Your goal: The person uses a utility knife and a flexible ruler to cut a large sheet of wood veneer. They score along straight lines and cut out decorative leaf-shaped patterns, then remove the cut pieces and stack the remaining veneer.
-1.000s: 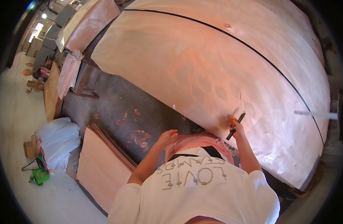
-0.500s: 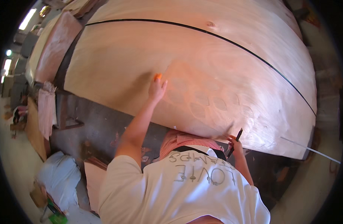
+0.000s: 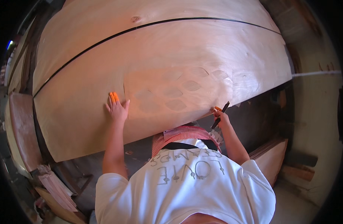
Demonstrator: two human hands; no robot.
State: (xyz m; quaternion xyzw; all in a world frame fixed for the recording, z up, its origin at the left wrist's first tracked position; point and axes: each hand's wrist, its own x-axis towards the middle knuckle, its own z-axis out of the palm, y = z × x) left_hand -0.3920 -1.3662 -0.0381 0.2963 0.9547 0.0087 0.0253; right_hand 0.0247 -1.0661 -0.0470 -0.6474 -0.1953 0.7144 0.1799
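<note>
A large pale wood veneer sheet [image 3: 78,123] spreads in front of me. On it lies a thin rectangular piece [image 3: 212,91] of like colour, marked with several leaf-shaped outlines; whether these are cut through I cannot tell. My left hand [image 3: 118,110] rests on the veneer with fingers spread, just left of the piece's left edge, orange covers on two fingertips. At the near right edge my right hand [image 3: 221,118] is closed round a slim black tool [image 3: 224,108], tilted with one end up; its exact kind is unclear. One finger there also wears an orange cover.
A black strip [image 3: 149,25] runs in a curve across the far part of the veneer. Stacked boards [image 3: 270,156] stand at the right, and more sheets [image 3: 25,130] lean at the left. A bundle of thin strips [image 3: 57,186] sits at the lower left.
The view has swung, so the veneer appears turned. My left hand has moved to the piece's left edge and lies flatter. My right hand keeps the black tool at the near edge.
</note>
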